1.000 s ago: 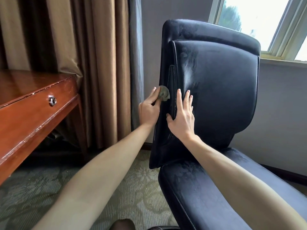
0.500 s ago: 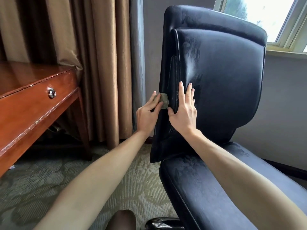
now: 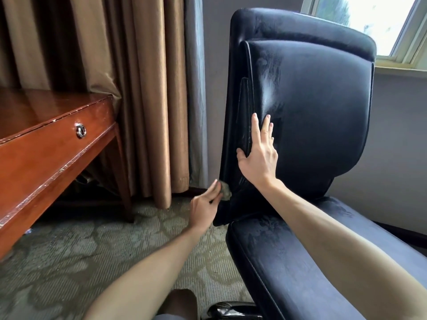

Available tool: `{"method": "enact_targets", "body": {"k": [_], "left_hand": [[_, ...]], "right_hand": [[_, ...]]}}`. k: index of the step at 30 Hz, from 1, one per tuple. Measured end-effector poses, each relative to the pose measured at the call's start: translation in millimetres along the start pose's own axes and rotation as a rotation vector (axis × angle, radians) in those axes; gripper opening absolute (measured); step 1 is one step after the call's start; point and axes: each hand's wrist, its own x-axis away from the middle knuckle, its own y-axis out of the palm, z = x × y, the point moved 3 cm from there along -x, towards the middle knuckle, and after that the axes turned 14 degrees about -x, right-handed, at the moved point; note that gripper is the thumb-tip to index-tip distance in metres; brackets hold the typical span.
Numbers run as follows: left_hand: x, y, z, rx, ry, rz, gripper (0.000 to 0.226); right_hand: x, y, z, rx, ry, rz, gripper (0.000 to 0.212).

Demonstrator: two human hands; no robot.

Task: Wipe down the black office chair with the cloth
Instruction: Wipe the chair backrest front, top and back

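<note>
1. One view only, from the head camera: two bare forearms reach forward toward a black padded leather office chair point(image 3: 312, 125), which fills the right half of the frame with its backrest upright and its seat cushion below.
2. Left hand point(image 3: 204, 207): low beside the lower left edge of the chair's backrest, fingers pinched narrowly around a small wadded grey-green cloth point(image 3: 226, 193).
3. Cloth: pressed against the outer side edge of the backrest, just above where backrest meets seat; most of it is hidden by the fingers and the chair's edge.
4. Right hand point(image 3: 260, 155): laid flat on the front face of the backrest near its left seam, fingers extended upward and spread, thumb hooked around the left edge of the raised pad; it clasps nothing but the chair.
5. Seat cushion: faint floral mottling shows on its surface; the right forearm crosses above it.
6. Reddish-brown polished wooden desk point(image 3: 46, 144): at left, well apart from the chair, with a metal ring pull point(image 3: 81, 131) on its drawer front.
7. Tan pleated curtains point(image 3: 138, 88): hanging behind the desk to the floor.
8. Grey-green patterned carpet point(image 3: 69, 262): covers the floor.
9. Window point(image 3: 369, 17): upper right, bright, behind the chair's top.
</note>
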Motion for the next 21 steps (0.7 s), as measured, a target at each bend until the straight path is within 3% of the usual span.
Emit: {"method": "enact_targets", "body": {"k": [4, 10, 12, 16, 21], "left_hand": [[0.2, 4.4, 4.5, 0.042, -0.124, 0.064, 0.033], [-63.7, -36.4, 71.7, 0.201, 0.065, 0.298, 0.033], [-74.8, -39.5, 79.5, 0.243, 0.062, 0.292, 0.035], [-55.3, -21.9, 57.4, 0.106, 0.167, 0.282, 0.043], [-23.9, -4.5, 34.5, 0.041, 0.096, 0.265, 0.041]], "right_hand": [[-0.6, -1.4, 0.4, 0.012, -0.012, 0.003, 0.096], [2.0, -3.8, -1.6, -0.006, -0.019, 0.002, 0.094], [2.9, -4.9, -2.2, -0.012, -0.033, 0.002, 0.094], [4.0, -3.5, -1.2, -0.008, -0.034, 0.0, 0.094], [3.1, -3.5, -2.6, 0.012, -0.032, -0.006, 0.093]]}}
